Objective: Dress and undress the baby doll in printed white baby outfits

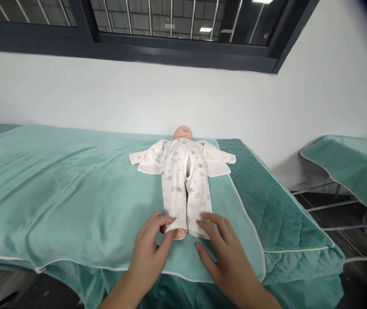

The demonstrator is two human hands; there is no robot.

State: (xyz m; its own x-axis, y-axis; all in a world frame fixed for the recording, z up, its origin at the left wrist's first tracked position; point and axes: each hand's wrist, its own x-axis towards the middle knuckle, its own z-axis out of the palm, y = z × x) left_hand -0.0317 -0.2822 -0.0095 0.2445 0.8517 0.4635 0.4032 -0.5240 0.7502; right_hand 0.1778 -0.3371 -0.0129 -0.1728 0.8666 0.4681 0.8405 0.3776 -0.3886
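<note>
Left hand [149, 249] at the near end of the baby doll [182, 132], loosely curved, fingertips and thumb touching one cuff of the patterned white pants [173, 184]; whether it pinches the cloth, I cannot tell. Right hand [224, 253] is open, fingers spread, fingertips at the other cuff, thumb apart from it over the teal sheet [106, 193]. And there's the doll, flat on the sheet-covered bed [286, 214], head at the far edge, legs pointing toward the camera! Pants run down both legs, and a bare foot [179, 233] peeks out of the cuff at the left hand. Out from either side of the doll's upper body spreads a white baby top [217, 159], both sleeves stretched wide. Right of the doll, beyond the sheet's pale piping, quilted darker teal shows on the bed. Farther right, well apart, sits another teal-covered surface [353, 167]; behind the doll, a white wall [106, 94] rises to a dark-framed window [177, 49] with metal bars.
</note>
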